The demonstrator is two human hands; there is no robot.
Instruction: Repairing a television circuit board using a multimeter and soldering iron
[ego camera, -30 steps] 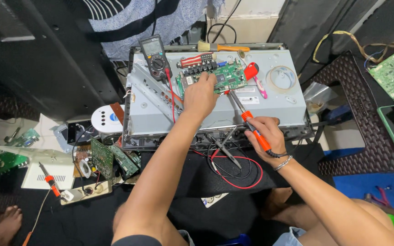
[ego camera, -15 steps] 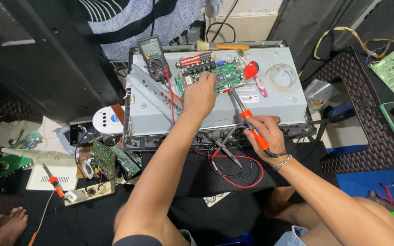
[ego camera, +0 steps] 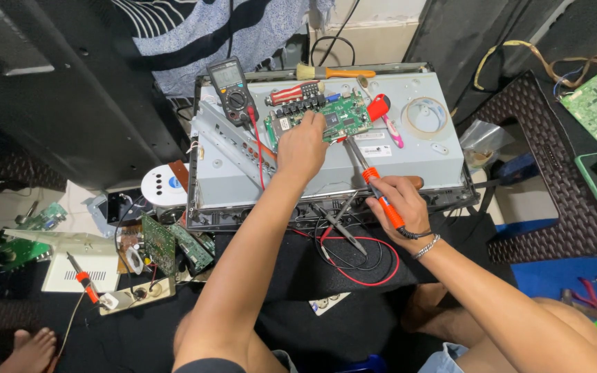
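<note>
A grey metal chassis, the back of a flat panel, lies flat and carries nearly everything in use. Against the frames of a second and half a second ago, its contents sit in the same places; only the camera has drifted slightly. A green circuit board is mounted near the far edge of the chassis, about midway along it. The left hand rests palm down on the near-left part of that board, fingers curled onto its surface as in both earlier frames; whether they pinch a part cannot be told. The right hand lies at the near edge of the chassis, closed in a pen-like grip round the orange handle of a soldering iron. The iron's metal tip reaches up and left to the near edge of the board, just beside the left hand, at much the same angle as before. The steady pose suggests one joint is being worked without a shift of position.

A black multimeter lies at the far left corner, its red lead trailing toward the near edge. A tape roll lies toward the right edge. A wooden-handled brush lies along the far edge, and a red-handled tool sits just right of the board.
</note>
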